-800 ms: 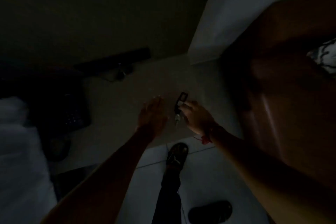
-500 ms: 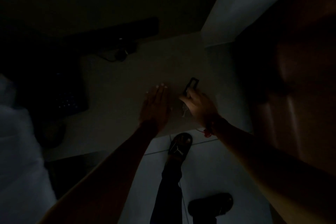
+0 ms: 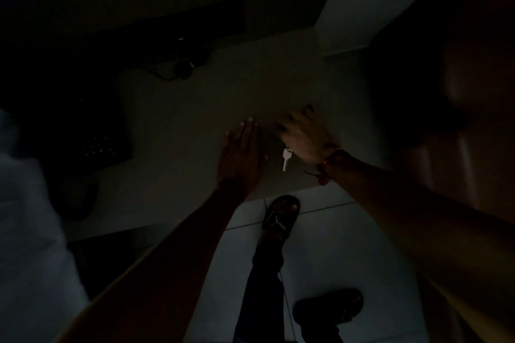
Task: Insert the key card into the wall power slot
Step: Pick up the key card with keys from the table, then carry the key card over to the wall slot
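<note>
The right hand point(image 3: 302, 138) grips the dark key card point(image 3: 308, 109) against the dim wall point(image 3: 195, 125) — a small silver key point(image 3: 286, 157) dangles below. The left hand point(image 3: 241, 156) lies flat, fingers spread.

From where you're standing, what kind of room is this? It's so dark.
Probably an unlit hotel or guest room, near the entrance. A telephone sits on a pale desk by the wall, the floor is tiled, and the right hand holds something with a key dangling below.
</note>
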`<state>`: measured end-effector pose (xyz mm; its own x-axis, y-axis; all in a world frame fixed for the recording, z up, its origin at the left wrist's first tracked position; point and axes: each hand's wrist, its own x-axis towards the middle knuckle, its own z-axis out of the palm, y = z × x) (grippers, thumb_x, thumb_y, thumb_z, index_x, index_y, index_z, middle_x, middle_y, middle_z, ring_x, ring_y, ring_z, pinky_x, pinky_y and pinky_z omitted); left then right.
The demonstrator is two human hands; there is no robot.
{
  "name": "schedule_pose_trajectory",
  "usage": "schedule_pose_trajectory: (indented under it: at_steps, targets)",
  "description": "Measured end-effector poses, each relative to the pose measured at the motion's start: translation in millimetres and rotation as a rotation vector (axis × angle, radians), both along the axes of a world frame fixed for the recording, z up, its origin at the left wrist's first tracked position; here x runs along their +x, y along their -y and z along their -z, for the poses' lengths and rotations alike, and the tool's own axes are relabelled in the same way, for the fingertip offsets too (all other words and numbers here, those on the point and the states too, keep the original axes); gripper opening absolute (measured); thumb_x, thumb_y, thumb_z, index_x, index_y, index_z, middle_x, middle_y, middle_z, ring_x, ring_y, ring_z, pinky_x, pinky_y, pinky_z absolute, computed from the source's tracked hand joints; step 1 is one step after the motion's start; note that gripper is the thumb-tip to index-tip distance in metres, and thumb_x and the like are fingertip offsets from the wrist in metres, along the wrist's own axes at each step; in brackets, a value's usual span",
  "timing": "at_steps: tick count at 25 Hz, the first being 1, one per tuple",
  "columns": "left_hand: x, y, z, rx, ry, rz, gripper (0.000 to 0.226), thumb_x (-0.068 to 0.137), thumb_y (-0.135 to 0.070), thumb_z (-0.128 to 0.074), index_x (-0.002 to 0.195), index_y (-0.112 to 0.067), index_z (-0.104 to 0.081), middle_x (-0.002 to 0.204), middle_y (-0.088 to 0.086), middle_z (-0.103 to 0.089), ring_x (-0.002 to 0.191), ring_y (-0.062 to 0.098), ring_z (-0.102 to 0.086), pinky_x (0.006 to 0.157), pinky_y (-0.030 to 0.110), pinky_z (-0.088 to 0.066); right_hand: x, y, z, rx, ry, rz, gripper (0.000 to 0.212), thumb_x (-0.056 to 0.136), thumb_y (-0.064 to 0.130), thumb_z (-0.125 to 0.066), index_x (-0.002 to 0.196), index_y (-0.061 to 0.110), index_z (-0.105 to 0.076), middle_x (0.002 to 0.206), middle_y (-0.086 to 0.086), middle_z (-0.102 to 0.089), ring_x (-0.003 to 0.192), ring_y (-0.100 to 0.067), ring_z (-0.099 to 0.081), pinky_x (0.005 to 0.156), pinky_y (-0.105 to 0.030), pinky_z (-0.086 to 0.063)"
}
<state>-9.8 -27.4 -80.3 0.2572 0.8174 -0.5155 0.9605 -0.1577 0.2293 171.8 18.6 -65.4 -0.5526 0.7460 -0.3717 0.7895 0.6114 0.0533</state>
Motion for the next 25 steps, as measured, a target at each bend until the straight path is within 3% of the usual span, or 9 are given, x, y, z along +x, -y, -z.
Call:
schedule_pose_trajectory:
  at_steps: [4, 8, 10, 12, 14, 16, 20, 23, 25]
  targets:
    - [5, -11, -22, 0.025, 0.018, 0.001, 0.072, 0.105, -0.038, -0.045, 0.164, -0.013, -0.009, 0.174, 0.007, -0.002, 0.161, 0.026, -0.003, 0.13, 0.051, -0.01, 5, -2, -11, -0.186, -0.052, 0.106, 0.03, 0.098, 0.016, -0.043, 0.122, 0.013, -0.059, 0.137, -0.012, -0.054, 0.137, -0.037, -0.031, 0.11, -0.055, -0.031]
    - [19, -34, -66, 0.072, 0.033, 0.028, 0.073, 0.104, -0.031, -0.048, 0.164, -0.013, -0.01, 0.174, 0.005, 0.0, 0.161, 0.024, -0.003, 0.13, 0.051, -0.01, 21, -3, -53, -0.213, -0.227, 0.37, 0.036, 0.097, 0.013, -0.049, 0.133, 0.012, -0.051, 0.144, -0.014, -0.047, 0.136, -0.037, -0.035, 0.112, -0.051, -0.033]
    - [31, -49, -99, 0.128, 0.05, 0.058, 0.073, 0.104, -0.031, -0.048, 0.164, -0.013, -0.01, 0.174, 0.006, -0.001, 0.161, 0.024, -0.004, 0.131, 0.05, -0.01, 35, -8, -91, -0.216, -0.38, 0.527, 0.031, 0.095, 0.012, -0.054, 0.125, 0.008, -0.056, 0.135, -0.017, -0.054, 0.127, -0.035, -0.046, 0.107, -0.043, -0.039]
    - [49, -66, -137, 0.2, 0.051, 0.081, 0.073, 0.104, -0.034, -0.047, 0.163, -0.013, -0.01, 0.174, 0.007, -0.002, 0.161, 0.024, -0.005, 0.131, 0.049, -0.011, 52, -14, -135, -0.149, -0.527, 0.667, 0.019, 0.094, 0.013, -0.055, 0.111, 0.008, -0.061, 0.116, -0.017, -0.063, 0.108, -0.033, -0.057, 0.089, -0.037, -0.046]
    - [73, -86, -185, 0.265, 0.074, 0.111, 0.073, 0.104, -0.037, -0.044, 0.163, -0.012, -0.009, 0.174, 0.008, -0.002, 0.161, 0.022, -0.003, 0.131, 0.048, -0.01, 75, -18, -190, -0.047, -0.621, 0.758, 0.006, 0.092, 0.016, -0.057, 0.097, 0.014, -0.06, 0.099, -0.014, -0.067, 0.092, -0.032, -0.06, 0.071, -0.032, -0.043]
    - [101, -106, -240, 0.343, 0.119, 0.143, 0.072, 0.105, -0.038, -0.042, 0.163, -0.011, -0.01, 0.173, 0.008, -0.004, 0.161, 0.022, -0.003, 0.131, 0.048, -0.009, 102, -24, -247, 0.06, -0.676, 0.807, 0.011, 0.087, 0.02, -0.06, 0.08, 0.016, -0.053, 0.085, -0.012, -0.062, 0.08, -0.03, -0.056, 0.062, -0.033, -0.039]
    - [162, -138, -373, 0.508, 0.203, 0.229, 0.07, 0.106, -0.044, -0.037, 0.163, -0.013, -0.008, 0.173, 0.007, -0.005, 0.16, 0.02, -0.004, 0.13, 0.046, -0.004, 163, -30, -380, 0.247, -0.752, 0.954, 0.022, 0.082, 0.017, -0.064, 0.068, 0.021, -0.047, 0.071, 0.0, -0.057, 0.065, -0.015, -0.052, 0.055, -0.033, -0.043]
    - [208, -152, -475, 0.621, 0.263, 0.288, 0.069, 0.107, -0.049, -0.028, 0.162, -0.014, -0.005, 0.172, 0.007, -0.004, 0.16, 0.021, -0.003, 0.13, 0.046, -0.005, 211, -19, -481, 0.433, -0.795, 0.992, 0.017, 0.076, 0.015, -0.069, 0.071, 0.019, -0.054, 0.068, -0.002, -0.063, 0.063, -0.018, -0.057, 0.057, -0.037, -0.05]
    - [245, -151, -548, 0.692, 0.309, 0.33, 0.069, 0.108, -0.05, -0.025, 0.162, -0.013, -0.006, 0.172, 0.008, -0.003, 0.16, 0.022, -0.003, 0.13, 0.047, -0.005, 244, -3, -553, 0.544, -0.862, 1.019, 0.021, 0.075, 0.014, -0.074, 0.073, 0.02, -0.054, 0.064, 0.004, -0.062, 0.061, -0.015, -0.059, 0.054, -0.033, -0.049]
